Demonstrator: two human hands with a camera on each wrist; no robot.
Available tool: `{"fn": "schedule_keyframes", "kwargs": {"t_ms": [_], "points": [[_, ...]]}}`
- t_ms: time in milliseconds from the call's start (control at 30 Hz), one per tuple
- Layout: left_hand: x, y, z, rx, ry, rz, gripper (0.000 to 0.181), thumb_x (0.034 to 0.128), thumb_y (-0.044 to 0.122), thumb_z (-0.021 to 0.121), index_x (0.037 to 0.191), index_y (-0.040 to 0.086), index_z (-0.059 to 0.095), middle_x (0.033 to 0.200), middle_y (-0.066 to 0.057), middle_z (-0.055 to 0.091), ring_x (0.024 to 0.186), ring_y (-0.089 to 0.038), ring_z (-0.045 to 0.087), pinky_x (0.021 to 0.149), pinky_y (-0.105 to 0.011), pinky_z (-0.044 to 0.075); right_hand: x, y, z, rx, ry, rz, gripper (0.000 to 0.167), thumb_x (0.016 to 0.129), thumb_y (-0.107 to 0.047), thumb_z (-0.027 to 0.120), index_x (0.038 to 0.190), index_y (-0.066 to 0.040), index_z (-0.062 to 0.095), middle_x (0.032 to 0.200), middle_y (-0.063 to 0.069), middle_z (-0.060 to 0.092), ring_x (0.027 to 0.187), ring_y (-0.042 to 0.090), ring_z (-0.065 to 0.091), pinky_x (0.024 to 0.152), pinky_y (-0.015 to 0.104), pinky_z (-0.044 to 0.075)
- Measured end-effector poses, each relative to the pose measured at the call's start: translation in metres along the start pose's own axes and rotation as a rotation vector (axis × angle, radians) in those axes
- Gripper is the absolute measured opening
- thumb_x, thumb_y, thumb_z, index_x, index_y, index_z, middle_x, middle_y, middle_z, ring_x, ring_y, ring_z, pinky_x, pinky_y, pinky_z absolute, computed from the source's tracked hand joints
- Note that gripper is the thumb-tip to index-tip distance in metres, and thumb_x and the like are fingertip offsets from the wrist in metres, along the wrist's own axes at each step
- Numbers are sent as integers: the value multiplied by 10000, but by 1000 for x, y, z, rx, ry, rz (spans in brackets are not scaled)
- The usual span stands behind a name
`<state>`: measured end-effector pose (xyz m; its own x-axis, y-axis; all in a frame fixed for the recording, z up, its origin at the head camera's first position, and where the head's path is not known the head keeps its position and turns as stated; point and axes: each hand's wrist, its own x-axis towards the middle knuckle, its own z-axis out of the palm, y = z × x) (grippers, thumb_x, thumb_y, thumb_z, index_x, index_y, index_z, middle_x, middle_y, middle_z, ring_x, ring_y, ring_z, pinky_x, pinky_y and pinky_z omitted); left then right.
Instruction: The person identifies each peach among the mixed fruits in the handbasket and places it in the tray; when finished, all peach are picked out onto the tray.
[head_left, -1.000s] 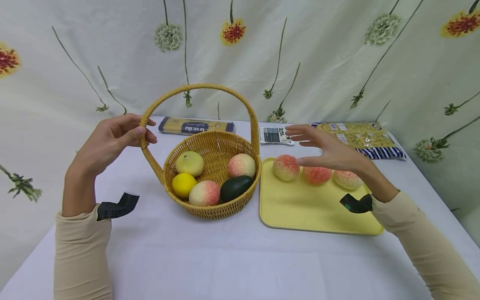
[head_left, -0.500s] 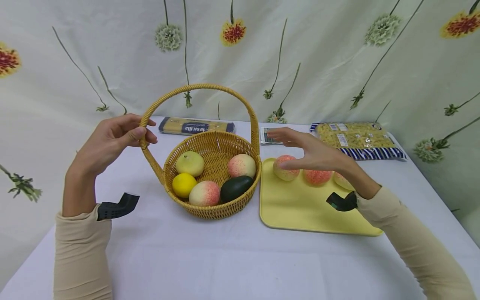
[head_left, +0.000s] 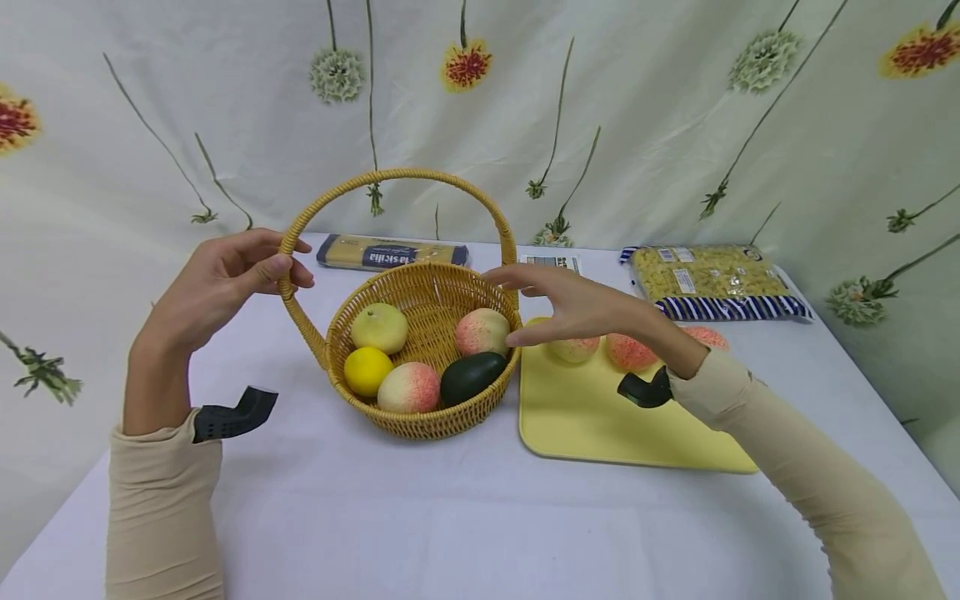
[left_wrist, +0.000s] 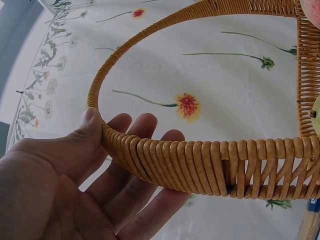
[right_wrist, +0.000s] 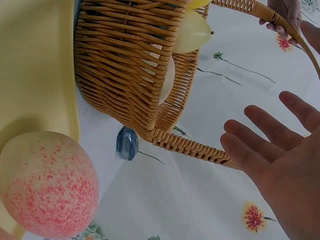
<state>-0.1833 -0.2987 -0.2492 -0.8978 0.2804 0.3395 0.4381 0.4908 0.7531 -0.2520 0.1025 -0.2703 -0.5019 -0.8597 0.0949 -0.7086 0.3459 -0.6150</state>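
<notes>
A wicker basket [head_left: 431, 427] with a tall arched handle [head_left: 408, 173] stands mid-table. In it lie a pale green round fruit [head_left: 379, 328], a yellow lemon [head_left: 367, 371], a dark green avocado-like fruit [head_left: 472, 379] and two peaches, one at the front [head_left: 408, 387] and one at the right [head_left: 480, 332]. My left hand [head_left: 225, 279] holds the left side of the handle, thumb on one side and fingers curled behind it, as the left wrist view [left_wrist: 95, 175] of the handle also shows. My right hand [head_left: 570, 304], fingers spread and holding nothing, hovers by the handle's right side.
A yellow tray [head_left: 630, 429] right of the basket bears several peaches, one close in the right wrist view [right_wrist: 50, 185]. Behind lie a long pasta packet [head_left: 390, 252], a small white packet [head_left: 551, 262] partly hidden, and a large pasta bag [head_left: 712, 279]. A flowered curtain hangs behind.
My right hand has moved left from above the tray's peaches to the basket handle's right side. My left hand and the basket have stayed in place.
</notes>
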Motion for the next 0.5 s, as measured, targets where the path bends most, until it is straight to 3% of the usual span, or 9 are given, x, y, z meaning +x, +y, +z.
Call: {"fn": "schedule_keyframes", "kwargs": {"t_ms": [200, 500], "points": [[0, 0, 0, 1, 1, 0, 244, 995, 104, 500, 1214, 25, 574, 915, -93, 697, 844, -164, 662, 761, -187, 545, 20, 1, 5, -71, -60, 14, 739, 860, -372, 691, 1474, -146, 347, 1499, 16, 381, 1352, 242, 394, 1084, 473, 352], [0, 0, -1, 0, 0, 5, 242, 996, 95, 496, 1213, 21, 574, 911, -95, 695, 840, -161, 667, 769, -184, 545, 45, 1, 8, -140, -134, 9, 731, 871, -344, 669, 1474, -91, 341, 1501, 85, 369, 1375, 256, 354, 1104, 440, 330]]}}
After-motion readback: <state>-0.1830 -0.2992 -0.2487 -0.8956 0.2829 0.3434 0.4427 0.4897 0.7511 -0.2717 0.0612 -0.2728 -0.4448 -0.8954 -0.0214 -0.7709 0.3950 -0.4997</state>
